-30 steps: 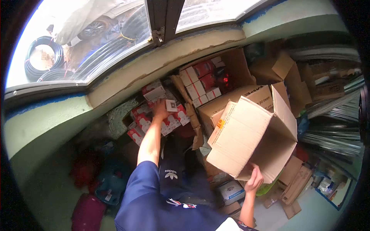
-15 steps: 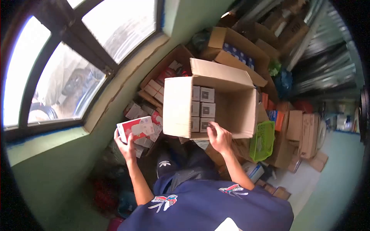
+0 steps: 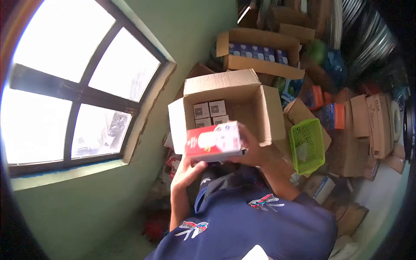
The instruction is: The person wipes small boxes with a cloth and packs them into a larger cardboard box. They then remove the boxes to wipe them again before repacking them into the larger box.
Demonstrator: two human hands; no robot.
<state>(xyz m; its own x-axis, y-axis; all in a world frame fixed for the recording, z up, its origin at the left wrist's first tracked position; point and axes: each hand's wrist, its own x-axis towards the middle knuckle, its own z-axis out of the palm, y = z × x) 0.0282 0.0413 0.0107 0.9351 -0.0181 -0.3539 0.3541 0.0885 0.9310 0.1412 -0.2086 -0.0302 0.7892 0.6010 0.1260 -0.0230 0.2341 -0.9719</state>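
- Red and white box [image 3: 213,142] gripped from both ends, level, just in front of the open carton [image 3: 225,108].
- Left hand [image 3: 187,170] under the box's left end, fingers curled up against it.
- Right hand [image 3: 250,147] wrapped round the right end, also close against the carton's front edge.
- Inside the carton: small white boxes [image 3: 210,112] stacked against the back wall, room left in front of them.
- Judged step: carrying the box over to load into the carton.
- Next move, as a judgement: lift over the front edge, turn to match the packed rows, slide down beside them; needs a free hand or a knee steadying the carton.
- Nearby: green basket [image 3: 307,145] to the right, another carton of blue packs [image 3: 255,53] behind, window [image 3: 82,86] on the left.
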